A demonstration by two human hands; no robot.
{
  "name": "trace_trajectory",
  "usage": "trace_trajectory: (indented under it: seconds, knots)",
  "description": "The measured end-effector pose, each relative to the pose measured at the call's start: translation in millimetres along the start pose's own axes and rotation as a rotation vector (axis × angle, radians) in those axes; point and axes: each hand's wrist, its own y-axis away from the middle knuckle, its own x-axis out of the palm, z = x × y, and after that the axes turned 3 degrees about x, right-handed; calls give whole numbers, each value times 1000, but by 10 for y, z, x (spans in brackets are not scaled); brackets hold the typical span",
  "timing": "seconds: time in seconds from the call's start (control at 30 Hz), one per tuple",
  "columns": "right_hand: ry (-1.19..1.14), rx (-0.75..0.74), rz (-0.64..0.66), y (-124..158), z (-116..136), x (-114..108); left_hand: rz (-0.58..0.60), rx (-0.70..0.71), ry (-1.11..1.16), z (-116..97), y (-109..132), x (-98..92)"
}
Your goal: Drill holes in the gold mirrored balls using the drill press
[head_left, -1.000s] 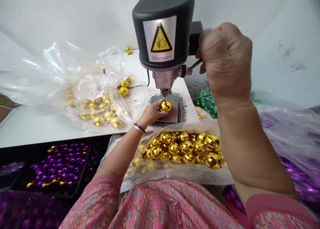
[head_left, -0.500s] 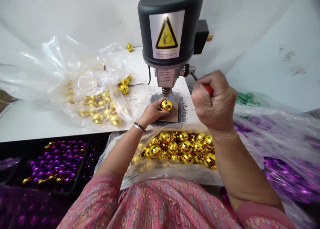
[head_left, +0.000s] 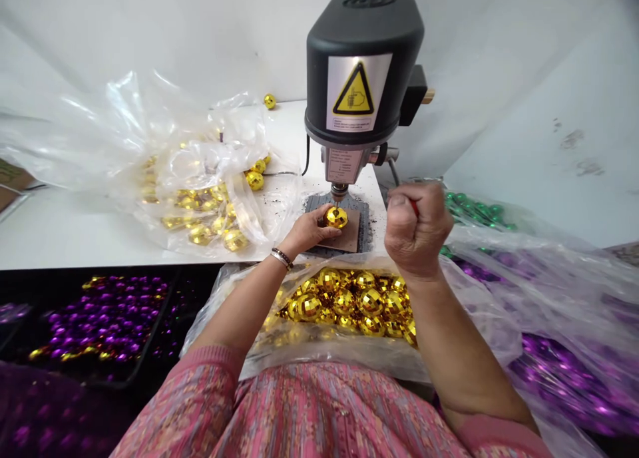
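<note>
My left hand pinches a gold faceted ball between thumb and fingers. The ball rests on a brown board lying on the drill press base. Above the ball hangs the chuck of the black-topped drill press, its thin bit at the ball's top; how deep it reaches I cannot tell. My right hand is closed around the red knob of the press's feed lever, most of the knob hidden by the fingers. Dark shavings are scattered around the base.
A plastic bag of gold balls lies open between my arms. Another clear bag of gold balls sits left on the white table. Black trays hold purple balls. At right are bagged purple balls and green balls.
My right hand has come down and slightly inward with the lever. The view has shifted, so the press appears lower and further right. My left hand still holds the ball under the bit.
</note>
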Motion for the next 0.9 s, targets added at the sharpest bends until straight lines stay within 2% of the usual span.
trace_trajectory:
  seconds: [0.33, 0.4, 0.47, 0.57, 0.67, 0.73, 0.77, 0.87, 0.9]
  knots:
    - [-118, -37, -87, 196, -123, 121, 21, 51, 132, 49, 10, 2]
    - [-135, -28, -96, 165, -98, 127, 23, 50, 146, 65, 1, 10]
    - [-142, 8, -123, 21, -33, 123, 7, 18, 149, 81, -13, 24]
    - [-169, 122, -156, -354, 83, 117, -5, 6, 181, 101, -17, 25]
    - [-237, 301, -110, -690, 143, 117, -2, 36, 218, 107, 58, -55]
    - [-259, 339, -73, -793, 148, 114, 58, 50, 225, 84, 172, -157]
    - [-269, 339, -65, -809, 146, 111, 128, 52, 229, 61, 243, -215]
    - [-306, 336, -80, -779, 134, 102, 428, 47, 196, -39, 445, -380]
    - [-314, 338, -86, -760, 132, 100, 494, 45, 159, -69, 483, -430]
